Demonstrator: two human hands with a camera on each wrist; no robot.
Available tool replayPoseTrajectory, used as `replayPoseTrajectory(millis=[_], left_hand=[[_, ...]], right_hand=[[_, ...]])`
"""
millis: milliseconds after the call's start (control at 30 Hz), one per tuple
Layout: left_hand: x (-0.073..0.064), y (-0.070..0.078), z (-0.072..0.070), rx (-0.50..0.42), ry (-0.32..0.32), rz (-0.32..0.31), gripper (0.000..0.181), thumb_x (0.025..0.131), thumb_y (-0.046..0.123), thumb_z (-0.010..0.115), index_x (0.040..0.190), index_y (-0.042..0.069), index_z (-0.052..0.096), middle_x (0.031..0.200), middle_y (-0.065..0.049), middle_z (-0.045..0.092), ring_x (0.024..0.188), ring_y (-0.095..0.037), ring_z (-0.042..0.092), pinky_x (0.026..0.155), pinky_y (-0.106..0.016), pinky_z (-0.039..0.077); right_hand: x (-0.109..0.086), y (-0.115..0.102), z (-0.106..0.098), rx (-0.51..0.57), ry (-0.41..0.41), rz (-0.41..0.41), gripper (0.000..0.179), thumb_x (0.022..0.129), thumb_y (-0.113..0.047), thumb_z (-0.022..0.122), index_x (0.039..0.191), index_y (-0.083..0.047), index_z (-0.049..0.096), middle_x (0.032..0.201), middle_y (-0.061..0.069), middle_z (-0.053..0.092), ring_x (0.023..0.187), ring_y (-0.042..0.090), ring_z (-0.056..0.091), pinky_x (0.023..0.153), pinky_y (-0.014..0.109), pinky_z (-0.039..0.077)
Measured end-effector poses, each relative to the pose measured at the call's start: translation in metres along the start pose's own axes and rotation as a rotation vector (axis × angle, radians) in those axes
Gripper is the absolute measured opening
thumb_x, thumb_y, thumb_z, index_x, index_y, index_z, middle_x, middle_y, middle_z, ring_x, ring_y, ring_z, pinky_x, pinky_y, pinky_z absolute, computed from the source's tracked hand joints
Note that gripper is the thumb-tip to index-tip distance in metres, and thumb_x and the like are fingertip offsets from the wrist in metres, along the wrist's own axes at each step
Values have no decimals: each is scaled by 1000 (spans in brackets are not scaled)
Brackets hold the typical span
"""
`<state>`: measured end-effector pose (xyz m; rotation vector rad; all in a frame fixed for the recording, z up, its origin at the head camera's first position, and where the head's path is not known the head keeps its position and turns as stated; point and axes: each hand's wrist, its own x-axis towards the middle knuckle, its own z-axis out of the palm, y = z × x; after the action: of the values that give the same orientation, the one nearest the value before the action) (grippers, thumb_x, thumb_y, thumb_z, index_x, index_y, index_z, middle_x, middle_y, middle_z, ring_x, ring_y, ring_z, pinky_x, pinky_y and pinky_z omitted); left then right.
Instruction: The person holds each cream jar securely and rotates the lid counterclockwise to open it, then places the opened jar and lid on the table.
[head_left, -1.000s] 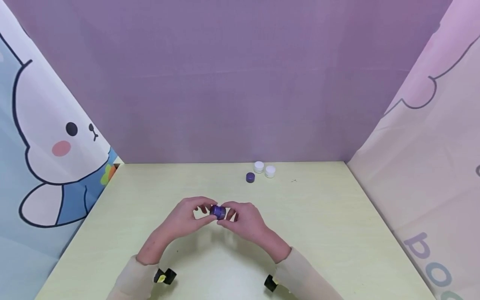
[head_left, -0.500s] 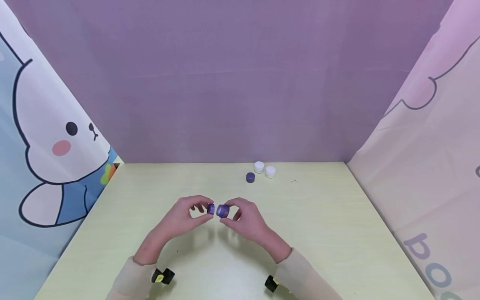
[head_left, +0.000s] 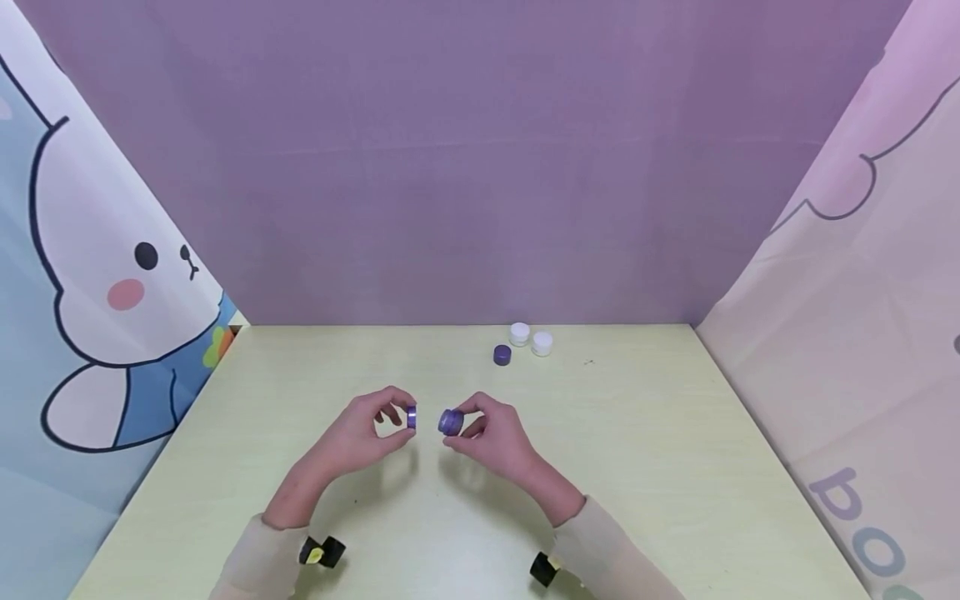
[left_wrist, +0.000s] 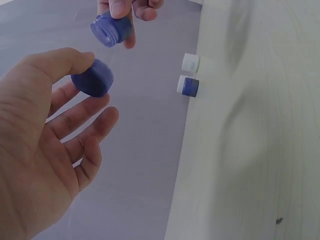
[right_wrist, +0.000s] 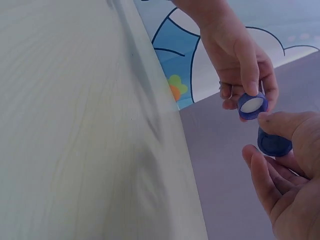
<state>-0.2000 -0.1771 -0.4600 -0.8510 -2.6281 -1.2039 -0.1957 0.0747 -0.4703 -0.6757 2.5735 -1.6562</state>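
Above the table, my left hand (head_left: 360, 432) pinches a purple screw lid (head_left: 412, 417) between thumb and fingertips. In the right wrist view the lid's white inside (right_wrist: 252, 105) faces the other hand. My right hand (head_left: 497, 435) grips a small purple jar (head_left: 451, 422) tilted on its side, its mouth toward the lid. The jar's bare threaded neck (left_wrist: 105, 31) shows in the left wrist view. A gap separates lid and jar.
Toward the table's back edge stand a small purple jar (head_left: 502, 355) and two white jars, one left (head_left: 519, 334), one right (head_left: 542, 343). A purple cloth wall (head_left: 465, 167) rises behind the pale table (head_left: 637, 433). Printed cloths hang at both sides.
The lid has come off the jar. My left hand has moved left with the lid, my right hand slightly right with the jar, widening the gap. The jars at the back stay put.
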Motion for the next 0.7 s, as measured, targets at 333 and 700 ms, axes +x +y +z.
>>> replayPoseTrajectory(millis=[333,700], left_hand=[[-3,-8,-4,2,-37,-50,36,84,15,77,116,22,63,97,16,64,83,-13,63,74,-44,50],[-6,-16,-9,55,-38,-79,37,80,14,80,116,12,70,100,10,68,84,-13,63,71,-35,48]], right_hand=[[0,0,0,20,24,-42,41,76,-5,83,110,-8,60,98,4,67,72,15,66,61,27,55],[0,3,0,-28,22,-76,39,79,-2,78,112,-7,59,102,2,68,78,12,65,62,26,54]])
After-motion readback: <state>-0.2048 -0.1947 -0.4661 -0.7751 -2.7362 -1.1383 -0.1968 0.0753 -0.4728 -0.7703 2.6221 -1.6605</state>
